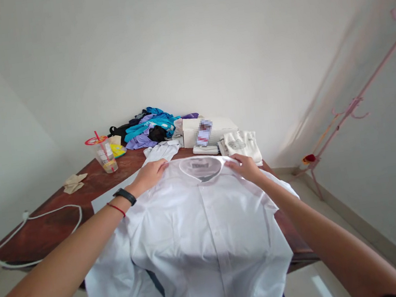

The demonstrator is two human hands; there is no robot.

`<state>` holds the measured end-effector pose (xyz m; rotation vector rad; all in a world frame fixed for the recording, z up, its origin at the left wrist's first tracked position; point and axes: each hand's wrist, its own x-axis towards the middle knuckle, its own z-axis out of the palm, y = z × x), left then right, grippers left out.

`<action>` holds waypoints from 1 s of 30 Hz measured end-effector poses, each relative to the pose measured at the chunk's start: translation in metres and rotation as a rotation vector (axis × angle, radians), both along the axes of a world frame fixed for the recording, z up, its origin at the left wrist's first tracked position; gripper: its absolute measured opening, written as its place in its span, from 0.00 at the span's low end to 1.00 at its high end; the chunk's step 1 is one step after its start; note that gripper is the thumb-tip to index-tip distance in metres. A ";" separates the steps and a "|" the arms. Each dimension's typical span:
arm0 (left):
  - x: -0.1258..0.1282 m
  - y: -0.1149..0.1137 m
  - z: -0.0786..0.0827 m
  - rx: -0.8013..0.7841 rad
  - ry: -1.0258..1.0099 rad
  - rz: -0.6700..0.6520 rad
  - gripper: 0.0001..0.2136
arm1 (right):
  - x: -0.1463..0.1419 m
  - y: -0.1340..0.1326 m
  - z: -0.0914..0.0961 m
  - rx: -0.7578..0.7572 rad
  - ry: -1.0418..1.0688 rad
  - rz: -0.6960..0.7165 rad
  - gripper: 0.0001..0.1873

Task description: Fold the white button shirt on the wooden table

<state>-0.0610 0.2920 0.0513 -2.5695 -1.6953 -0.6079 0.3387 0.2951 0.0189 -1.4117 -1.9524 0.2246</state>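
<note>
A white button-up shirt [193,227] is spread between my hands, front side up, its round neckline toward the far side. My left hand [153,172] is closed on the shirt's left shoulder as I see it; a black band and a red string are round that wrist. Gripping the opposite shoulder beside the collar is my right hand [244,166]. The shirt's lower part hangs over the table's near edge toward me. Its sleeves droop at both sides, and part of the fabric hides what lies beneath.
On the brown table [56,235] lie a white cable [51,211] and a beige cloth [74,183]. A plastic cup with straw [106,155], a clothes pile [155,127], a white box [224,124] and folded white fabric [243,145] stand farther back. A pink rack [351,106] leans at right.
</note>
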 end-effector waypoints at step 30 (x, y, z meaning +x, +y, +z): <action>0.100 0.007 -0.083 0.042 0.077 -0.225 0.29 | -0.065 0.024 -0.068 -0.185 -0.138 0.252 0.41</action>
